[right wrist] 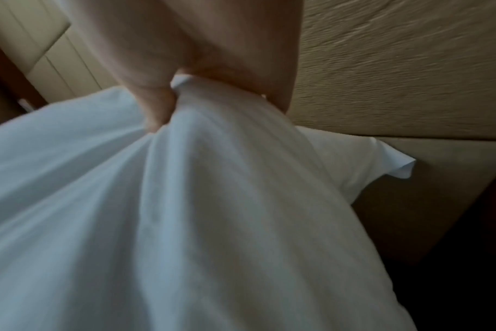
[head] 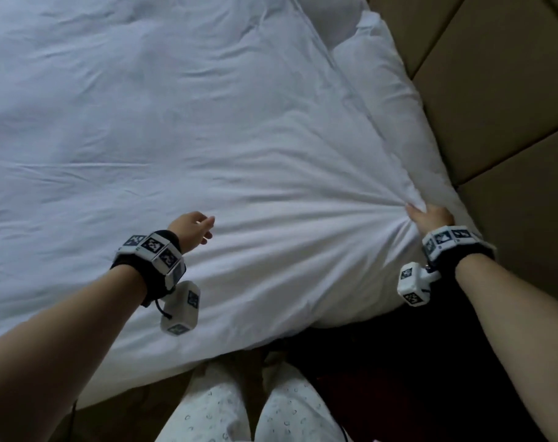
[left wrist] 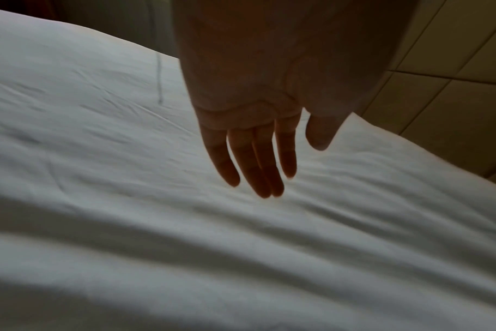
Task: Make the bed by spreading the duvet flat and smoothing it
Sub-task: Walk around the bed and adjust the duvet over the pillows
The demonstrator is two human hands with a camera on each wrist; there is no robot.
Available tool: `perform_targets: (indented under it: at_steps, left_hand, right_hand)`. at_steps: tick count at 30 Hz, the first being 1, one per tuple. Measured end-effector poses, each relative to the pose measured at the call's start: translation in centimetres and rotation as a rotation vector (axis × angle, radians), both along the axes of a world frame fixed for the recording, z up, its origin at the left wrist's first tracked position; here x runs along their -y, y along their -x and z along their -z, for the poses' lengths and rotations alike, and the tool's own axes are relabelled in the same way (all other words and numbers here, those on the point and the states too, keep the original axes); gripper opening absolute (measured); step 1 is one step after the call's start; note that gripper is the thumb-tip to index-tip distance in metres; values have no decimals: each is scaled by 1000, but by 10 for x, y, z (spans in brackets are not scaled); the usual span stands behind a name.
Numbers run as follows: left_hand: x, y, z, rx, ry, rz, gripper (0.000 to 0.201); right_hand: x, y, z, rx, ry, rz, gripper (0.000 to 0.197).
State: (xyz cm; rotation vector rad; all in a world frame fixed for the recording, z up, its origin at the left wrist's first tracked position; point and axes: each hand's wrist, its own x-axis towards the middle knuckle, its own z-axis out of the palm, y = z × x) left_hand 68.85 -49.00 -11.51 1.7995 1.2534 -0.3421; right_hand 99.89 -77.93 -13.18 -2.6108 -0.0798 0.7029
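White duvet (head: 182, 129) covers the bed, spread across most of the mattress top, with its near edge hanging over the bed's near side in front of the person's legs (head: 239, 406). Right hand (head: 430, 216) is at the bed's near-right corner, next to the headboard end: fingers and thumb curled into a bunch of duvet fabric, gripping it. Right wrist view confirms it, thumb (right wrist: 156, 105) pressed into a gathered wad of white cloth with pleats fanning down from the fist. In the head view creases radiate from that grip leftward and outward across the duvet, so the fabric is under tension there. Left hand (head: 191, 229) is over the duvet a bit in from the near edge, well apart from the right hand. Left wrist view shows its fingers (left wrist: 255, 161) straight and close together, thumb slightly apart, holding nothing; can't tell if the fingertips touch the cloth or hover just above it. Duvet surface is not flat: long shallow wrinkles run across the middle and far-left area, deeper folds near the right corner. A white pillow (head: 383, 90) lies along the bed's right edge against the padded tan headboard panels (head: 494, 90); the duvet's top edge runs just beside it, partly overlapping. One pillow or duvet corner (right wrist: 394, 163) sticks out past the gripped bunch toward the panels in the right wrist view. Both wrists carry black bands with marker cubes (head: 156, 250). Dark floor (head: 399, 362) beside the corner.
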Motion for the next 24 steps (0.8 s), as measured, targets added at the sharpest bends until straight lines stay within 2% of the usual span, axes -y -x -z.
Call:
perform_targets:
  at_steps: [4,7,10,18,21,24]
  left_hand:
    - [1,-4,-9,74,-28,11,24]
    - [8,2,-6,84,19,0,24]
    - [14,9,2,73,42,-15,25]
    - [31,6,33,79,85,-57,28]
    - [47,1,38,35,105,5,25]
    - [59,-6,30,13,116,62,24]
  right_hand:
    - [-7,14,17,-41,49,60,52]
    - [-3,23,27,-144,124,26,77]
    - [12,27,43,-205,144,5,86]
    - [52,56,73,-354,340,-125,75]
    - [61,67,74,-355,444,-141,61]
    - [71,72,71,-369,467,-191,53]
